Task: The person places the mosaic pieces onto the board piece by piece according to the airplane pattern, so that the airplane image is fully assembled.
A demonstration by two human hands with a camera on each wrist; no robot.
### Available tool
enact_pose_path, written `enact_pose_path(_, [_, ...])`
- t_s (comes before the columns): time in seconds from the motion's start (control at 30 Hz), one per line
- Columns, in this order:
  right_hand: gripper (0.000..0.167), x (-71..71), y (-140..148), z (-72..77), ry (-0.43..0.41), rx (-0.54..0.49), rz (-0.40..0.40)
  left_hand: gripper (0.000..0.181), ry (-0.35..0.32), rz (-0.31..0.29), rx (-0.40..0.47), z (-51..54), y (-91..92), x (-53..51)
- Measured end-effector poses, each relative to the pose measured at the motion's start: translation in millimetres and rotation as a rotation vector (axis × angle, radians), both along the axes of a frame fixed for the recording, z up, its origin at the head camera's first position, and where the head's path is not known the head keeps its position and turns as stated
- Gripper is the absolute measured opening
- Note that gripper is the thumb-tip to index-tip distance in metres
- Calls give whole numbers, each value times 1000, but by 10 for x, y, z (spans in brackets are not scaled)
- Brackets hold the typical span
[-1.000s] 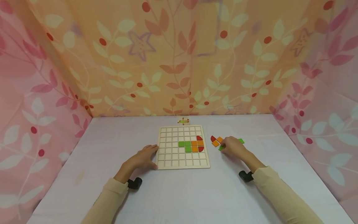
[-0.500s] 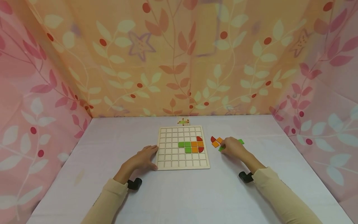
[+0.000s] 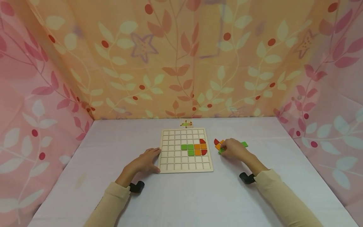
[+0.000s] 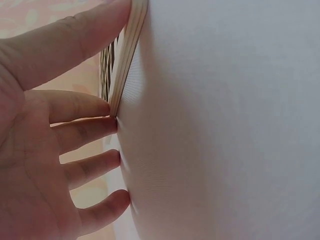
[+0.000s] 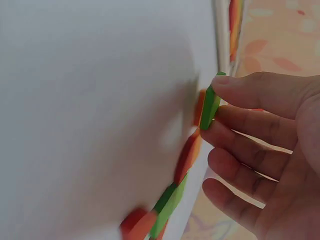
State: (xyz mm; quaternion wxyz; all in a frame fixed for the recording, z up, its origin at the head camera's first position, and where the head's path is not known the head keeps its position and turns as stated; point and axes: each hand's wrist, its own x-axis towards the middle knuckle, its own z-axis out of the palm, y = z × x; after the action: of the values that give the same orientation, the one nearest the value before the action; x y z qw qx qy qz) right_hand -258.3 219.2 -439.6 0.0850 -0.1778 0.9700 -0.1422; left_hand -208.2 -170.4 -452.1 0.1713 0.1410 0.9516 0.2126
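Note:
A pale wooden grid board [image 3: 169, 160] lies on the table, with green squares [image 3: 191, 152], orange squares [image 3: 197, 152] and two rounded red pieces [image 3: 204, 152] on its right half. My left hand [image 3: 146, 160] rests at the board's left edge, thumb by the near corner, fingers fairly straight in the left wrist view. Right of the board, my right hand [image 3: 234, 148] pinches a green square tile [image 5: 212, 104] between thumb and fingers, tilted on edge. Beside it lie a red rounded piece [image 3: 216, 141], orange tiles [image 3: 217, 146] and another green tile [image 3: 244, 144], partly hidden by the hand.
A small pattern card [image 3: 186, 123] lies just behind the board. White cloth covers the table [image 3: 181, 198], and patterned curtains [image 3: 175, 63] enclose it at the back and sides. Black wrist mounts [image 3: 137, 187] show at both wrists.
My right hand has shifted slightly left with the green tile, over the loose orange tiles. My left hand and the pieces on the board stay in place.

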Motion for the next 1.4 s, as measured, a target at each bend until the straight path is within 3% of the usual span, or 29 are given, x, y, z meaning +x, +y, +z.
enact_pose_path(0.17, [22,-15,-200,53,80,-35,72,91,3,1,0,10,2,0])
enact_pose_path(0.4, [23,5,-614,119,105,-112,151,92,7,5,2,-4,-2,1])
enact_pose_path(0.63, [23,-11,-982,102,147,-88,257,91,8,4,-2,-6,-4,3])
enact_pose_path(0.9, [20,-19,-1252,25,124,-40,290,92,20,-10,2,-34,-24,-2])
enact_pose_path(1.4, [11,-6,-1403,-54,119,18,311,93,17,-8,-5,-51,-15,-18])
